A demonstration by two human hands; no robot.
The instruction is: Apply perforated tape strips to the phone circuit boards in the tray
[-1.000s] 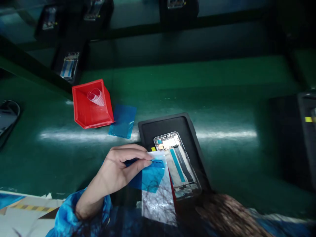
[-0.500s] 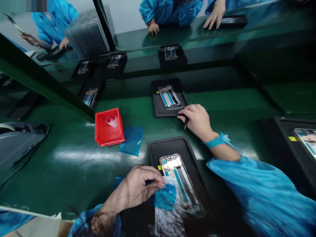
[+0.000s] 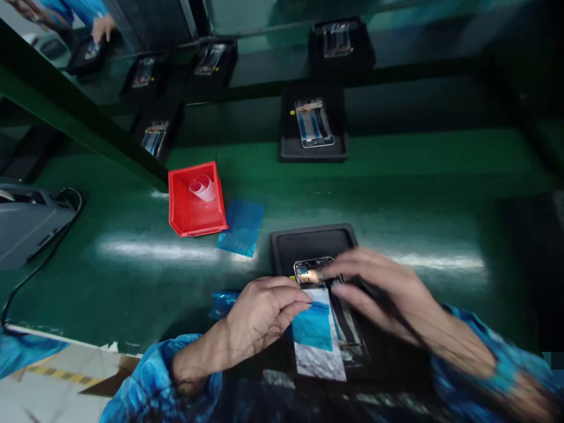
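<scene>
A black tray [image 3: 308, 241] lies on the green bench in front of me, holding an open phone frame [image 3: 314, 271] with its circuit board showing. My left hand [image 3: 264, 311] pinches the top edge of a blue film on a white backing sheet [image 3: 314, 324], which lies over the lower part of the phone. My right hand [image 3: 388, 288], blurred, hovers over the phone's right side with a dark slim tool [image 3: 374, 292] in its fingers. Both sleeves are blue.
A red bin [image 3: 194, 202] with a curled strip stands to the left, next to a loose blue film [image 3: 241, 228]. Another tray with a phone frame [image 3: 314, 126] sits further back, and several more beyond. A grey device [image 3: 26, 220] is at far left. A co-worker's hand [image 3: 103, 26] shows top left.
My right hand has come back from the far tray to the phone in front of me. My left hand still holds the film. The view has tilted down.
</scene>
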